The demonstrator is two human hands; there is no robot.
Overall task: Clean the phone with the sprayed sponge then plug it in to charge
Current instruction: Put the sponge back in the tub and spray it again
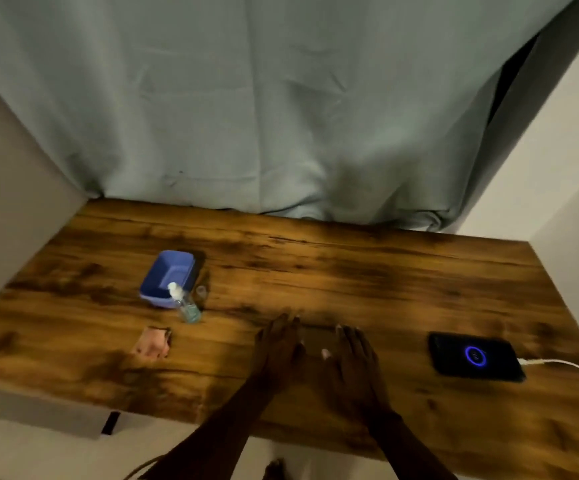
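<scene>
A black phone point(475, 356) lies flat on the wooden table point(315, 265) at the right, its screen showing a blue glowing ring. A white cable point(565, 367) is plugged into its right end and runs off to the right. A pinkish sponge point(153, 345) lies on the table at the left. Just behind it stands a small clear spray bottle point(185, 304) with a white top. My left hand point(279, 348) and my right hand point(353, 358) rest flat on the table in the middle, fingers extended, holding nothing, well apart from phone and sponge.
A blue rectangular tub point(170, 277) sits behind the bottle, with a small clear cap point(200, 292) beside it. A grey-green curtain point(281, 116) hangs along the table's back edge. White walls close in left and right. The table's near edge runs below my wrists.
</scene>
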